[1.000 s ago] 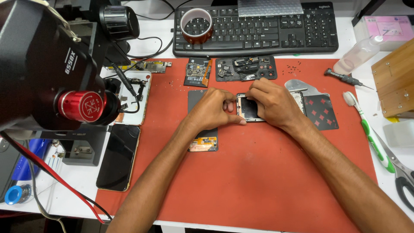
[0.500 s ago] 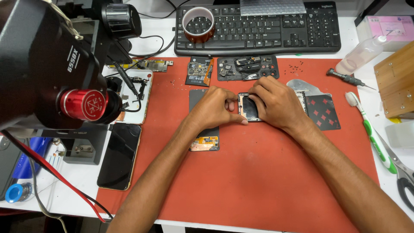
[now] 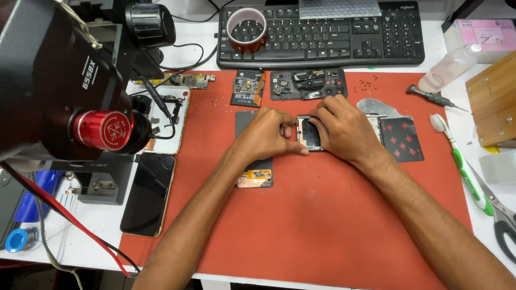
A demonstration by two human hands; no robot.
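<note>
Both hands meet over an opened phone frame (image 3: pixel 308 134) lying on a red work mat (image 3: pixel 333 215). My left hand (image 3: pixel 267 134) pinches the frame's left edge with thumb and fingers. My right hand (image 3: pixel 344 129) covers its right side, fingertips pressing on the top edge. A dark phone panel (image 3: pixel 248 119) with an orange flex part (image 3: pixel 255 178) lies under my left wrist. Most of the frame's inside is hidden by my fingers.
Black plates with small parts (image 3: pixel 307 84) and a circuit board (image 3: pixel 247 88) lie at the mat's far edge, a keyboard (image 3: pixel 322 35) with a tape roll (image 3: pixel 246 29) behind. A microscope (image 3: pixel 64 86) stands left, a phone (image 3: pixel 148 193) beside it. Screwdriver (image 3: pixel 430 97), toothbrush (image 3: pixel 463 161), scissors (image 3: pixel 500 215) lie right.
Both hands stay on the phone frame in nearly the same pose. The view has shifted slightly; my fingers have adjusted only a little on its edges.
</note>
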